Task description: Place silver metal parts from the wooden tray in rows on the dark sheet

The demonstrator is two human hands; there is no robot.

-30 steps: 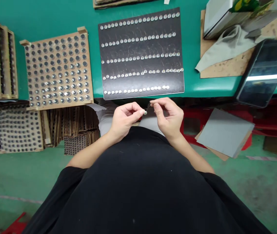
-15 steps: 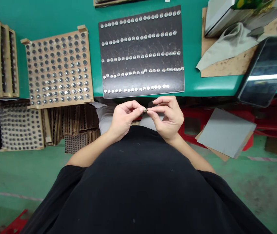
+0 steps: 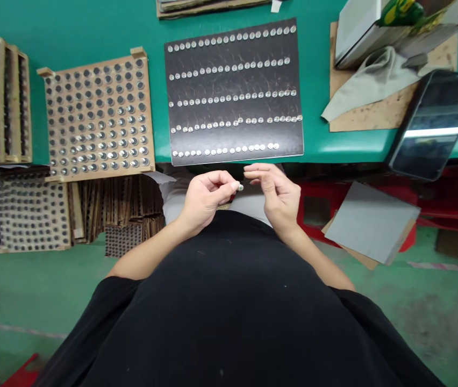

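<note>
Between thumb and forefinger, my left hand pinches a small round metal part above my lap. Just right of it is my right hand, its fingers bent and apart from the part, with nothing visible in them. Beyond my hands, a black board at the table edge bears five rows of small silvery discs. Left of the board, a wooden tray holds rows of small cylinders, some dark-topped and some shiny.
A phone lies at the table's right edge, near a grey cloth and an open box. Wooden trays stand at the far left. Grey sheets rest on a red stool lower right.
My right hand has let go of the small part and drawn its fingers away from it. My left hand keeps its pinch. The view has shifted slightly.
</note>
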